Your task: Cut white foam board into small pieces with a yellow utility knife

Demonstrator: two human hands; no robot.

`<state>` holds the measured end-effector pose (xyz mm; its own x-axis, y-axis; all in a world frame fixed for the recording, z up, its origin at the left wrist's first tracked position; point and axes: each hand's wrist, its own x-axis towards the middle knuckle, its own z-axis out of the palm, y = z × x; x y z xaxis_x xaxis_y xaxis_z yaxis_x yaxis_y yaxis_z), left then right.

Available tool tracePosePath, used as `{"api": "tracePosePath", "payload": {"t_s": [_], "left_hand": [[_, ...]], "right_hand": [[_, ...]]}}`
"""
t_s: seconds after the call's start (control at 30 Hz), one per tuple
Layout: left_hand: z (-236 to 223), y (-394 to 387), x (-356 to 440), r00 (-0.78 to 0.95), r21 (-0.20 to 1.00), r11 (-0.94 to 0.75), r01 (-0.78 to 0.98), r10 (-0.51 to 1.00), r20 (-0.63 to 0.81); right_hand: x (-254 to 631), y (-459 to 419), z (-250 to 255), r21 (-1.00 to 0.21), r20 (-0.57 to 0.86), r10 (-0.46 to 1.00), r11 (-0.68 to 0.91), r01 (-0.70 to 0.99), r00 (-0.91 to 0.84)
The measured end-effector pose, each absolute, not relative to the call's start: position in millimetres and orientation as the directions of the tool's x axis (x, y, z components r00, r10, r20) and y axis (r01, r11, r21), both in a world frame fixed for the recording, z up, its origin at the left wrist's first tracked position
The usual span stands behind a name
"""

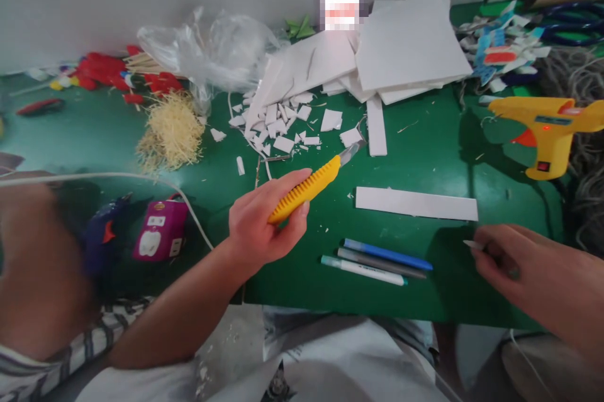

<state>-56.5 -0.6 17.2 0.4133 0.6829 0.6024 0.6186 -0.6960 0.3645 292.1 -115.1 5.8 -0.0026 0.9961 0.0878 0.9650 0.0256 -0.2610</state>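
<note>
My left hand (264, 219) is closed around a yellow utility knife (306, 188), its blade out and pointing up and right toward the small white scraps (283, 128). Low on the right, my right hand (523, 276) pinches a small white piece (473, 245) between thumb and fingers. A long white foam-board strip (416, 203) lies flat between the two hands. A second, shorter strip (377, 128) rests above it, partly under the stacked boards. Below the long strip lie a blue marker (389, 255), a grey marker (382, 263) and a white marker (363, 270), side by side.
White boards (410, 43) are stacked at the back, beside a clear plastic bag (226, 50). A yellow glue gun (550, 131) with its light on stands right. On the left are straw-like shreds (172, 131), a purple box (159, 229), a white cord (141, 177) and another person's arm (42, 257).
</note>
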Motion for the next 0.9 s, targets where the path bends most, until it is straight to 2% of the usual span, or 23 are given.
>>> {"api": "tracePosePath", "payload": {"t_s": [0.1, 0.2, 0.27, 0.33, 0.43, 0.5, 0.53, 0.7, 0.77, 0.83, 0.9], "left_hand": [[17, 0, -59, 0.400, 0.348, -0.711, 0.611, 0.657, 0.639], [17, -1, -62, 0.359, 0.338, -0.710, 0.617, 0.637, 0.682], [15, -2, -65, 0.311, 0.344, -0.704, 0.621, 0.625, 0.716], [14, -3, -66, 0.263, 0.361, -0.701, 0.615, 0.613, 0.745], [13, -2, -66, 0.240, 0.397, -0.686, 0.610, 0.637, 0.732], [13, -1, -66, 0.240, 0.415, -0.678, 0.607, 0.654, 0.717], [14, -1, -65, 0.238, 0.422, -0.670, 0.611, 0.663, 0.709], [19, -3, -65, 0.245, 0.399, -0.634, 0.662, 0.686, 0.685], [21, -5, -65, 0.265, 0.385, -0.660, 0.645, 0.665, 0.698], [23, -5, -65, 0.285, 0.377, -0.681, 0.628, 0.652, 0.702], [23, -4, -65, 0.293, 0.376, -0.687, 0.621, 0.649, 0.702]], "right_hand": [[282, -97, 28, -0.304, 0.133, 0.988, -0.039, 0.952, 0.083], [266, -60, 50, -0.323, -0.062, 0.990, -0.141, 0.936, 0.128], [249, -27, 56, -0.288, -0.070, 0.982, -0.188, 0.939, 0.175], [226, 10, 56, -0.279, -0.077, 0.988, -0.154, 0.948, 0.137], [190, 59, 50, -0.510, 0.014, 1.000, 0.028, 0.860, -0.024], [173, 81, 46, -0.638, 0.041, 0.999, 0.048, 0.769, -0.029], [169, 88, 43, -0.640, 0.044, 0.999, 0.041, 0.767, -0.017], [185, 92, 26, -0.451, -0.037, 0.998, 0.027, 0.892, -0.049], [192, 88, 18, -0.306, 0.003, 0.991, 0.125, 0.944, -0.130], [189, 88, 13, -0.299, 0.037, 0.974, 0.226, 0.927, -0.225], [182, 90, 10, -0.364, 0.058, 0.956, 0.288, 0.886, -0.287]]}}
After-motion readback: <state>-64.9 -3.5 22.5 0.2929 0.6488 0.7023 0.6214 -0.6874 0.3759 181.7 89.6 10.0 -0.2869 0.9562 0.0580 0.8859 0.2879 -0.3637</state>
